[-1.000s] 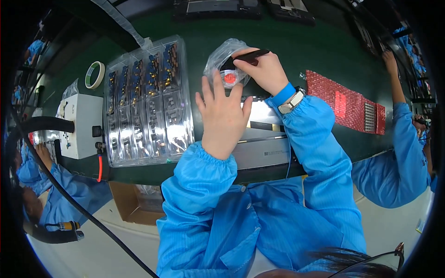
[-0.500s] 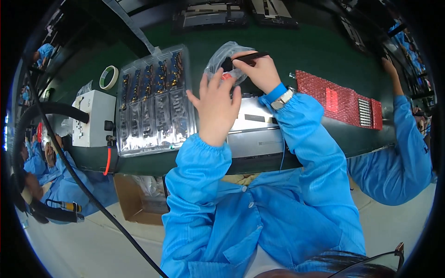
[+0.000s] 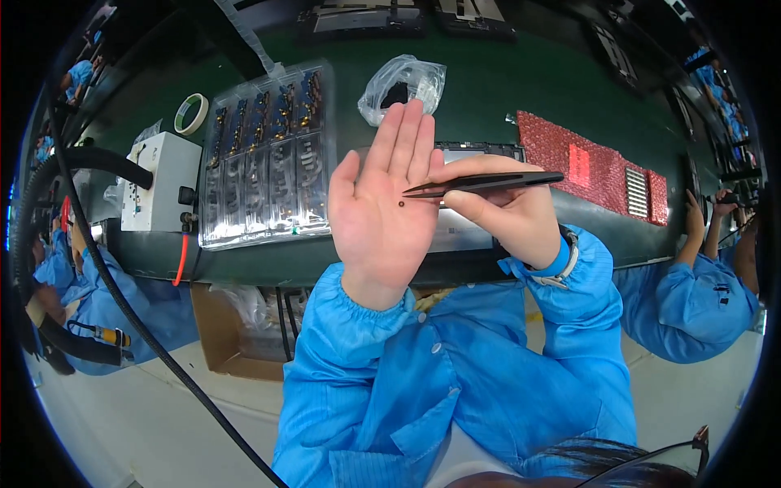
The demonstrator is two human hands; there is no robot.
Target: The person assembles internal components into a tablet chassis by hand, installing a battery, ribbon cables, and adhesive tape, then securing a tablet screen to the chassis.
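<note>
My left hand (image 3: 378, 220) lies palm up with its fingers stretched out. On the palm rests a tiny dark ring-shaped part (image 3: 401, 204), too small to name exactly. My right hand (image 3: 514, 213) is closed round a pair of black tweezers (image 3: 504, 180), whose tips point left and end just above the small part. Whether the tips touch the palm I cannot tell. Partly hidden under both hands is a flat device (image 3: 464, 236) with a silvery panel and a dark upper edge. Beyond my left fingertips sits a clear plastic bag (image 3: 423, 77) with black pieces in it.
Left of my hands stands a clear tray (image 3: 268, 232) of small circuit boards. Farther left are a white box (image 3: 159, 195) with a black hose and a tape roll (image 3: 191, 115). Red bubble wrap (image 3: 553, 154) lies right. More panels (image 3: 366, 20) line the back; co-workers sit either side.
My left hand has turned palm up, now with the tiny part on it. My right hand has come back from the plastic bag, bringing the tweezers over the left palm.
</note>
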